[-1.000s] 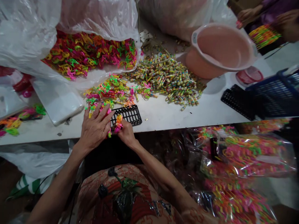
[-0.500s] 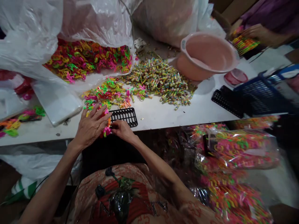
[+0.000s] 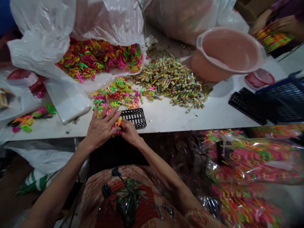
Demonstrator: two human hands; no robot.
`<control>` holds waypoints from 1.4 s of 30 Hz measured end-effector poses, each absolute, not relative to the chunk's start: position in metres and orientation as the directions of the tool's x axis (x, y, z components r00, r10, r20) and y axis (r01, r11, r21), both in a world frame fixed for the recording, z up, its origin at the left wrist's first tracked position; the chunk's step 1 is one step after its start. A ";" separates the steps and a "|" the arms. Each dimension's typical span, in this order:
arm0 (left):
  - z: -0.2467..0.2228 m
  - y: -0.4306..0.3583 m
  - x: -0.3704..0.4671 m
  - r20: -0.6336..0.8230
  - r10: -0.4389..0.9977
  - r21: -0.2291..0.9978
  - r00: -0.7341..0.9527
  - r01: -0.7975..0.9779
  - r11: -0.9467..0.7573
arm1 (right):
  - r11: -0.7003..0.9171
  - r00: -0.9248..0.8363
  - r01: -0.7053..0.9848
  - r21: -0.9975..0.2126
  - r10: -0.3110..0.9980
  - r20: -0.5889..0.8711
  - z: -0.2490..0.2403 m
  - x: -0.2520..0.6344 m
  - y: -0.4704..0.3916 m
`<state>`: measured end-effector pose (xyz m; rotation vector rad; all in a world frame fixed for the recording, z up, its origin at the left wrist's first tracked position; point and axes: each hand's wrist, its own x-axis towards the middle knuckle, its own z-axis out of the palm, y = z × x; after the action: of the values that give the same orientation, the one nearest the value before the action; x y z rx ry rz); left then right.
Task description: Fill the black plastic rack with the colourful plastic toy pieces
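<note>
Near the table's front edge, my left hand (image 3: 102, 128) lies with fingers spread over colourful plastic pieces at the left end of a black slotted rack (image 3: 136, 117). My right hand (image 3: 129, 131) is closed beside it at the rack's front, next to an orange piece (image 3: 119, 121); what its fingers hold is hidden. Behind the hands is a loose heap of bright plastic pieces (image 3: 112, 91). To its right spreads a large pile of small candy-like tubes (image 3: 175, 80).
A pink basin (image 3: 213, 74), a red basket (image 3: 260, 79), black racks (image 3: 247, 106) and a blue crate (image 3: 285, 98) stand right. Clear bags (image 3: 68, 106) lie left. Bagged pieces (image 3: 261, 152) sit below the table. Another person's hands (image 3: 282, 27) hold pieces at upper right.
The view has shifted, so the table and its contents appear further right. Both my hands remain at the rack's left end, and an orange piece now shows between them.
</note>
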<state>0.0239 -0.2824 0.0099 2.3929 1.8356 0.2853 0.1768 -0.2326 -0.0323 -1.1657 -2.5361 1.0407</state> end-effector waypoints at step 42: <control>0.004 -0.268 0.034 0.160 0.968 0.172 0.191 0.961 -0.218 | 0.279 -0.496 0.676 -0.682 0.857 -0.141 -0.043 0.175 -0.242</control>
<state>0.0339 -0.2677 0.0043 2.3985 1.9436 0.3645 0.1746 -0.2424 -0.0427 -1.4124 -2.2965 1.0271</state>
